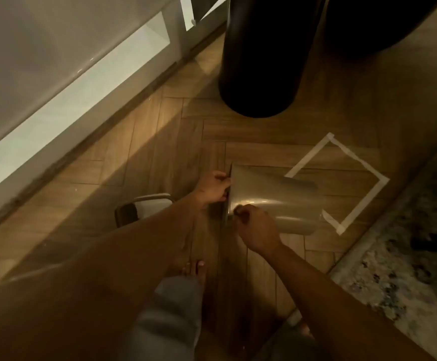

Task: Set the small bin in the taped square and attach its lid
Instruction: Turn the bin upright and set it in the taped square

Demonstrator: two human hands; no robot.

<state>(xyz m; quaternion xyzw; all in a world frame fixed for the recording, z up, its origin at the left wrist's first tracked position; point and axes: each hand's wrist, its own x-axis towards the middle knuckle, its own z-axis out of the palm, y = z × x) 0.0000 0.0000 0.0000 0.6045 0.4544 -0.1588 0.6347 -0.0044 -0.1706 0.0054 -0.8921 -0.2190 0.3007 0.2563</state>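
Observation:
A small beige bin [272, 194] is tipped on its side just above the wooden floor, its open rim toward me and its base pointing at the taped square [342, 178]. Its base overlaps the square's near-left corner. My left hand [213, 188] grips the rim at its upper left. My right hand [256, 227] grips the rim at its lower edge. The lid [147, 207], beige with a dark opening, lies on the floor to the left of the bin, partly hidden behind my left forearm.
A tall black cylinder [261, 61] stands on the floor beyond the bin. White cabinet fronts [69, 82] run along the left. A patterned rug [407, 243] borders the right side. My bare foot [195, 269] and grey trouser leg are below the bin.

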